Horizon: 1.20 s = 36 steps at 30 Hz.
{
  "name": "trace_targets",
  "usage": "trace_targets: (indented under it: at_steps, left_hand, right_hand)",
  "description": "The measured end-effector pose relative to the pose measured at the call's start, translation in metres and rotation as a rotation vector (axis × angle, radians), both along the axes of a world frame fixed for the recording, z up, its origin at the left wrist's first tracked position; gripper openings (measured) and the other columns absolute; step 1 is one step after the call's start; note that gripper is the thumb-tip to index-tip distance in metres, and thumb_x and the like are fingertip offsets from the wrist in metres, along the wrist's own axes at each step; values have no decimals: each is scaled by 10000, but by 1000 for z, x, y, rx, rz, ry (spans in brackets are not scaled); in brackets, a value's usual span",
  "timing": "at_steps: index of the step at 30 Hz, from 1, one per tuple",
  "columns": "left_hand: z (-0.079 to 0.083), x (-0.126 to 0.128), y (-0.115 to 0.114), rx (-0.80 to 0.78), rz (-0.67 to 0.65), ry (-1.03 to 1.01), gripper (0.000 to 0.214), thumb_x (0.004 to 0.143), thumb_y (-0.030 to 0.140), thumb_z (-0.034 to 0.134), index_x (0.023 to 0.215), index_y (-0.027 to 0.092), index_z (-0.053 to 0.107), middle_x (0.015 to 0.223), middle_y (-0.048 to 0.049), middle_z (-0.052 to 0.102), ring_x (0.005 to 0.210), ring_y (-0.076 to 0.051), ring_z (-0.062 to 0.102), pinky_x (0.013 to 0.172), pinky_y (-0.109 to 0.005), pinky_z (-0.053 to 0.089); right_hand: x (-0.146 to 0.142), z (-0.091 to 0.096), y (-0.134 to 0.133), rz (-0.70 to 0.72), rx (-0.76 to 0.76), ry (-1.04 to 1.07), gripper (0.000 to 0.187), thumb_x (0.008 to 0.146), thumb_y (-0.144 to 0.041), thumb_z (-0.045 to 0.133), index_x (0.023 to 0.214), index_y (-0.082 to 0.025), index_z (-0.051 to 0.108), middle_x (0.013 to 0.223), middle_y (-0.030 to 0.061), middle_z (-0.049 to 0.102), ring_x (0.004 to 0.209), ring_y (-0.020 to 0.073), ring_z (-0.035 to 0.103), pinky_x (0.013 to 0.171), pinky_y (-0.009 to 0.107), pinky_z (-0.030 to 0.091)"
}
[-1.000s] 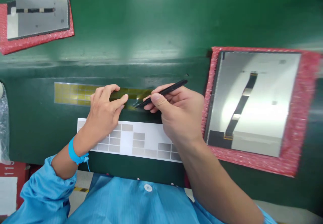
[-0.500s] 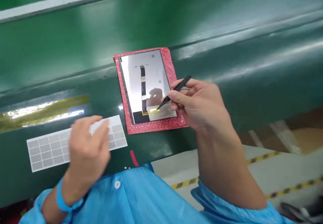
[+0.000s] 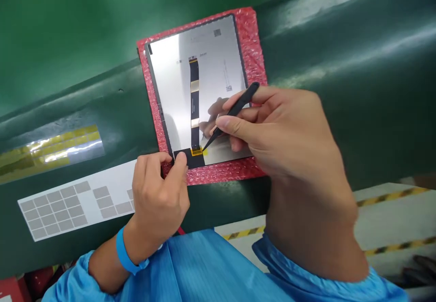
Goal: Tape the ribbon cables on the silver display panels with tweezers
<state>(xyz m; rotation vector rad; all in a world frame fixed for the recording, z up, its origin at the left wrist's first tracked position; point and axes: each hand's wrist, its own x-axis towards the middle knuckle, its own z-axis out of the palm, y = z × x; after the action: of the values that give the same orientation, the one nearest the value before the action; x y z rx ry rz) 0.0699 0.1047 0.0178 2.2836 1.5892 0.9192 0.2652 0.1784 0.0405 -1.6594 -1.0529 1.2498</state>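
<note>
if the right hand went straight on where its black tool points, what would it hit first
Probably the ribbon cable's yellow-edged end, just beyond the tip of the black tool; depth there is unclear.

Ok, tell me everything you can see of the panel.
The panel is a silvery, mirror-like rectangle with dark edges, lying slightly turned on red wrap. A dark strip with two pale bands runs down it to a black patch at its near-left corner. The left hand seems to touch the patch with its thumb; the right hand hides part of the right side. The tweezers point at a yellow piece beside the strip's end; contact is unclear.
</note>
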Motion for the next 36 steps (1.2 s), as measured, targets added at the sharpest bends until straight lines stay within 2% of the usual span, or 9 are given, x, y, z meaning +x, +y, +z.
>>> trace_targets:
  at_steps: [2, 6, 12, 18, 23, 27, 31, 36]
  left_hand:
    - [-2, -1, -4, -6, -28, 0, 245, 978, 41, 696, 1205, 86, 778, 997, -138, 667, 927, -237, 559, 771, -381, 501]
    - [-4, -5, -9, -26, -86, 48, 242, 975, 39, 702, 1197, 98, 779, 1000, -125, 662, 930, -230, 566, 795, -385, 507]
    - [4, -7, -9, -97, -92, 75, 247, 997, 58, 685, 1215, 132, 774, 1038, -118, 665, 966, -226, 578, 832, -388, 526]
    - [5, -6, -9, -119, -83, 72, 250, 1000, 64, 685, 1221, 146, 771, 1062, -113, 671, 986, -223, 578, 828, -380, 536]
    - [6, -5, -8, -116, -93, 78, 258, 989, 53, 697, 1226, 125, 772, 1065, -117, 670, 1001, -223, 576, 835, -371, 536]
    - [7, -5, -8, -108, -94, 93, 268, 993, 47, 683, 1224, 149, 773, 1079, -111, 669, 1005, -222, 572, 839, -369, 533]
    - [8, -5, -7, -96, -122, 155, 349, 1000, 29, 636, 1280, 196, 759, 1110, -111, 664, 1016, -230, 583, 851, -388, 531]
    - [5, -4, -7, -83, -144, 236, 435, 991, -7, 601, 1334, 227, 731, 1166, -112, 630, 1052, -234, 574, 867, -382, 531]
  right_hand:
    - [-2, -2, -10, -39, 1, -12, 162, 827, -135, 840, 896, -207, 712, 834, 32, 743, 569, 124, 648, 428, 230, 425]
    - [-6, -10, -28, -116, 27, -15, 157, 825, -146, 847, 854, -217, 709, 811, 2, 747, 504, 99, 603, 420, 227, 446]
    - [-9, -7, -29, -203, 32, -37, 167, 777, -126, 897, 793, -203, 750, 685, -14, 737, 447, 104, 607, 373, 196, 443]
    - [-10, -5, -26, -206, 6, -94, 188, 769, -46, 872, 773, -193, 755, 800, 10, 788, 442, 102, 620, 350, 211, 440]
    - [-10, -4, -27, -201, -1, -93, 177, 779, -47, 869, 792, -186, 761, 752, 17, 776, 504, 126, 673, 365, 197, 462]
    - [-10, -2, -26, -200, -22, -101, 179, 784, -40, 848, 794, -188, 749, 683, -1, 737, 507, 130, 666, 380, 195, 473]
    - [-11, -3, -26, -212, -26, -127, 176, 767, -79, 883, 798, -206, 765, 729, 13, 759, 483, 128, 626, 372, 222, 452]
    - [-12, -1, -27, -195, -17, -147, 186, 830, -81, 863, 801, -219, 742, 767, 4, 749, 484, 122, 613, 389, 246, 458]
